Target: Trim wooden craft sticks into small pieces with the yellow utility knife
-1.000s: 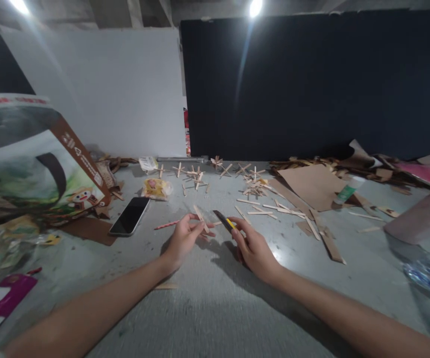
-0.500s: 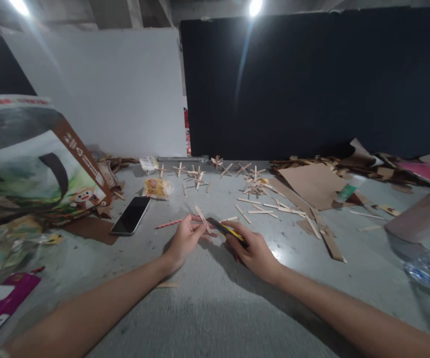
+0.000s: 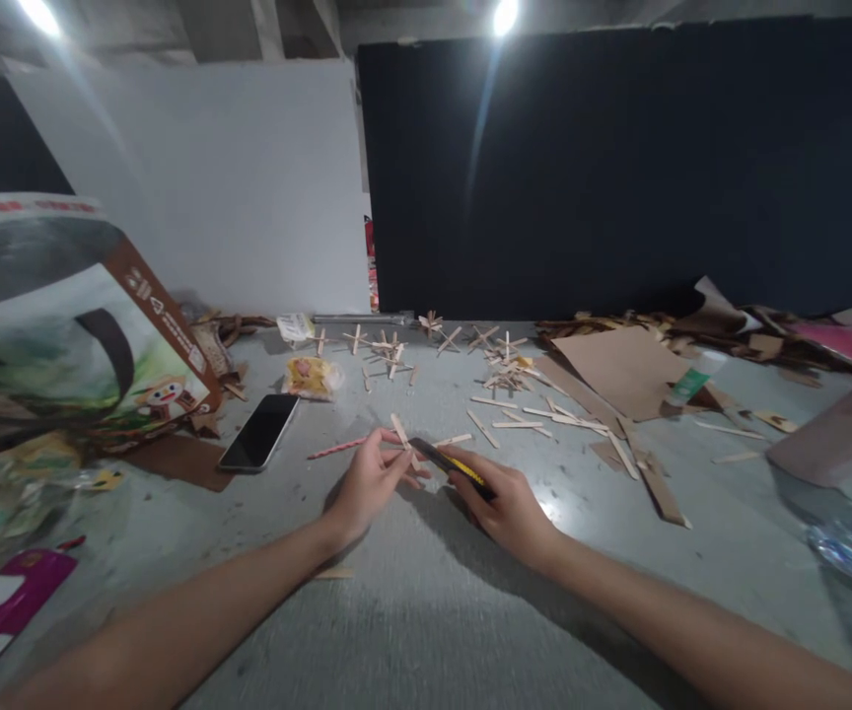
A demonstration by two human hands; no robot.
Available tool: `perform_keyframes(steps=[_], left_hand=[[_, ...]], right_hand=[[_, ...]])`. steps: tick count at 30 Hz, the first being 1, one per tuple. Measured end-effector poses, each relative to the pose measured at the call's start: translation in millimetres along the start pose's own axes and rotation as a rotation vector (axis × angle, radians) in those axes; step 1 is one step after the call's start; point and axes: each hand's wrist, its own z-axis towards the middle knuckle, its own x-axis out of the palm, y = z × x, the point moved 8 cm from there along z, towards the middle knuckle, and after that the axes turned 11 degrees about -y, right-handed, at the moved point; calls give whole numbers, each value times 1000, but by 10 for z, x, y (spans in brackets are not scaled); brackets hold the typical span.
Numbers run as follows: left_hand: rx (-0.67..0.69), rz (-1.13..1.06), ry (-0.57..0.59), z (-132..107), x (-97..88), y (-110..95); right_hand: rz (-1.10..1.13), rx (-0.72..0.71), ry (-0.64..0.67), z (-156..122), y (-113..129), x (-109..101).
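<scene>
My left hand [image 3: 373,480] pinches a flat wooden craft stick [image 3: 401,433] between thumb and fingers, its upper end pointing up and away from me. In my right hand [image 3: 509,508] is a black and yellow utility knife [image 3: 462,470], its front end close to the stick; whether the blade touches the wood I cannot tell. A thin red and white striped rod [image 3: 337,448] lies just beyond my left hand. Another craft stick [image 3: 456,440] rests on the table behind the knife. Several loose sticks [image 3: 519,425] are scattered beyond my right hand.
Crossed-stick pieces [image 3: 389,345] stand along the back of the grey table [image 3: 426,631]. At left are a phone [image 3: 259,432], a yellow packet [image 3: 312,379], a large printed bag [image 3: 167,365] and a purple tool [image 3: 16,611]. Cardboard [image 3: 622,370] and a green-white tube [image 3: 692,380] lie right.
The craft stick in my left hand has turned slightly, showing more of its flat face. Both hands keep nearly the same place, and the knife stays close to the stick.
</scene>
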Motion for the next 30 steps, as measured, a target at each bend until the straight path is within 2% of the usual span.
perform_keyframes(steps=[6, 13, 22, 30], left_hand=[[34, 83, 22, -19, 15, -26], [130, 261, -46, -71, -37, -73], [192, 417, -19, -103, -20, -44], [193, 457, -21, -142, 6, -84]], right_hand=[[-13, -45, 6, -6, 5, 17], [-31, -62, -2, -14, 19, 18], [-70, -92, -33, -41, 40, -10], [-97, -118, -24, -77, 63, 5]])
